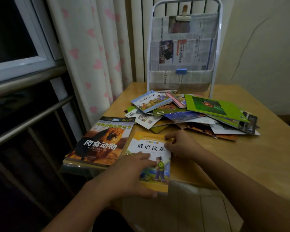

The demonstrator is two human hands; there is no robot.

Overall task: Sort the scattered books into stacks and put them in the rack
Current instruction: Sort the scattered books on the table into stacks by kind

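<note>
A yellow-edged book with a child on its cover (155, 163) lies at the table's near edge. My left hand (132, 173) grips its lower left part, fingers over the cover and thumb under the bottom edge. My right hand (179, 146) pinches its upper right corner. A lion-cover book (100, 139) tops a small stack to the left, touching it. A loose heap of books (191, 113) spreads across the middle of the table. Behind the heap stands the white rack (182, 52) with newspaper in its clear pockets.
The wooden table (258, 148) ends close to my body. A heart-patterned curtain (90, 56) hangs at the left beside a window and metal rails (28, 104). A blue binder clip (181, 72) and a beige clip (183, 17) sit on the rack pockets.
</note>
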